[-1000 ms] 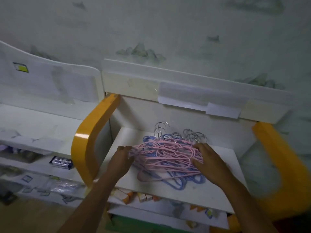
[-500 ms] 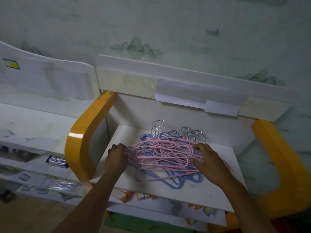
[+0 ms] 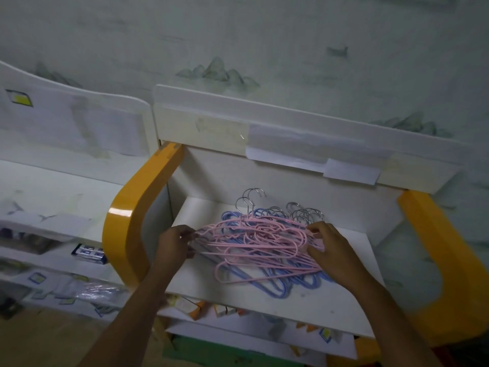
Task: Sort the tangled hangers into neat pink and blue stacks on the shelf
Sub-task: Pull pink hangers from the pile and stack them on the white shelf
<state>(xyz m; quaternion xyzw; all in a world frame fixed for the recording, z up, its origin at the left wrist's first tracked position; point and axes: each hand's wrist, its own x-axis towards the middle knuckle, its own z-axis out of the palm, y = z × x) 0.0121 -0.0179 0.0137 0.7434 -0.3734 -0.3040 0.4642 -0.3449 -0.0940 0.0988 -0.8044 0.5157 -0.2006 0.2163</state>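
A tangled heap of hangers lies on the white shelf (image 3: 312, 311). Several pink hangers (image 3: 259, 245) are on top, with several blue hangers (image 3: 277, 284) under them and sticking out at the front and back. Their metal hooks (image 3: 299, 210) point toward the back wall. My left hand (image 3: 172, 245) pinches the left ends of the pink hangers. My right hand (image 3: 330, 252) grips the right side of the heap, fingers curled over pink wires. What lies beneath my hands is hidden.
Yellow curved side panels stand at the left (image 3: 127, 226) and right (image 3: 434, 263) of the shelf. A white back board (image 3: 291, 128) with taped paper rises behind. Small boxes (image 3: 201, 308) sit on a lower shelf. Another white shelf unit (image 3: 53, 197) is at the left.
Both hands have closed in on the ends of the heap; the left hand now pinches the pink hangers' left tips. The heap has shifted slightly and the view has moved closer.
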